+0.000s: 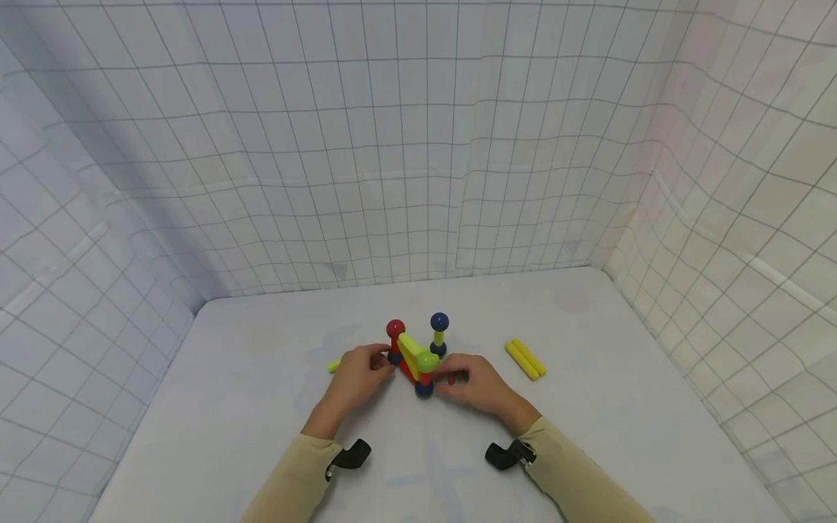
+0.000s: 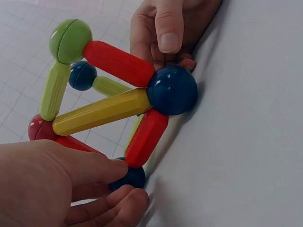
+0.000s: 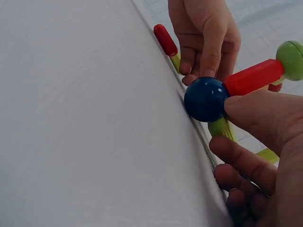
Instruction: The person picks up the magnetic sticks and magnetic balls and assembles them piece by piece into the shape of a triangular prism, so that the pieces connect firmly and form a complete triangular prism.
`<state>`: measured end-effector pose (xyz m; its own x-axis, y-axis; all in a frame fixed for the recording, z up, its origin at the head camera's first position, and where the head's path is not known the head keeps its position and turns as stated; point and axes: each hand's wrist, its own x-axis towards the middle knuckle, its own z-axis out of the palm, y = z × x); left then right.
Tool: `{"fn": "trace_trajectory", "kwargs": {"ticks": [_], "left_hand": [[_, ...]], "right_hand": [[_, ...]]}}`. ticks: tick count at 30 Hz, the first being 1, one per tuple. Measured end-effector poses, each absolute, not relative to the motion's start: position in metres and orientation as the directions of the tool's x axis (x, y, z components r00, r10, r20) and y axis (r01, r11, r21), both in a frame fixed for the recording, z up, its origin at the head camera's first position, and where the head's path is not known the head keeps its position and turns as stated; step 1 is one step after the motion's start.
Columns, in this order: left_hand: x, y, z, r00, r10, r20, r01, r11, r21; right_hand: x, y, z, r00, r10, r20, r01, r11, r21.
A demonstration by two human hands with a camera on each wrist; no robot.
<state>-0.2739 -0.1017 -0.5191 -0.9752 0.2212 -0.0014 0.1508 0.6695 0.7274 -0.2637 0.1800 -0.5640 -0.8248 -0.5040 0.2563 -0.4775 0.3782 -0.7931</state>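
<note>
A magnetic ball-and-stick frame stands between both hands on the white table. Its near corner is a dark blue ball [image 1: 423, 389], with a red stick [image 2: 119, 64] rising to a green ball [image 1: 428, 362]. A yellow stick [image 2: 102, 112] runs slanting up to the red ball [image 1: 395, 329]. My left hand [image 1: 356, 378] pinches the left blue ball [image 2: 131, 177] at the frame's base between thumb and fingers. My right hand [image 1: 480, 385] grips the frame by its near blue corner, thumb at the ball, index finger against a yellow-green stick [image 3: 221, 128].
At the back, another blue ball [image 1: 439, 321] tops a short yellow-green stick [image 1: 439, 338]. Two yellow sticks [image 1: 525, 359] lie side by side to the right. Left of the left hand lies a yellow-green stick [image 1: 334, 365]; a red stick [image 3: 165, 40] shows beyond that hand. Grid-patterned cloth encloses the table.
</note>
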Motion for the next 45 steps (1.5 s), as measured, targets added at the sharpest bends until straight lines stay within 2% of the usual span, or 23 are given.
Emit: {"fn": "trace_trajectory", "kwargs": {"ticks": [7,11,15,19,23,31,39,45], "left_hand": [[-0.274,-0.098,-0.522,-0.968,0.249,-0.031,0.145,0.656,0.741],[-0.273,-0.097,-0.523,-0.961,0.27,-0.053,0.148,0.672,0.726],[-0.271,-0.098,-0.52,-0.952,0.3,-0.067,0.164,0.681,0.714],[-0.27,-0.095,-0.516,-0.936,0.344,-0.078,0.194,0.687,0.701],[-0.267,-0.089,-0.517,-0.926,0.37,-0.079,0.216,0.687,0.694],[-0.262,-0.08,-0.522,-0.942,0.334,-0.035,0.229,0.716,0.659],[-0.266,-0.093,-0.523,-0.943,0.329,-0.044,0.187,0.634,0.75],[-0.263,-0.096,-0.529,-0.953,0.302,0.014,0.206,0.616,0.761]], "right_hand": [[-0.263,0.18,-0.564,-0.815,-0.533,0.227,-0.476,0.391,-0.788],[-0.263,0.18,-0.565,-0.812,-0.519,0.267,-0.495,0.368,-0.787],[-0.262,0.181,-0.565,-0.871,-0.353,0.342,-0.46,0.343,-0.819],[-0.265,0.18,-0.566,-0.913,-0.165,0.374,-0.408,0.392,-0.824],[-0.268,0.179,-0.567,-0.929,-0.1,0.356,-0.362,0.439,-0.822],[-0.268,0.181,-0.569,-0.95,-0.121,0.289,-0.309,0.51,-0.803],[-0.267,0.177,-0.567,-0.948,-0.141,0.284,-0.316,0.511,-0.799],[-0.266,0.175,-0.567,-0.947,-0.147,0.287,-0.321,0.517,-0.794]]}}
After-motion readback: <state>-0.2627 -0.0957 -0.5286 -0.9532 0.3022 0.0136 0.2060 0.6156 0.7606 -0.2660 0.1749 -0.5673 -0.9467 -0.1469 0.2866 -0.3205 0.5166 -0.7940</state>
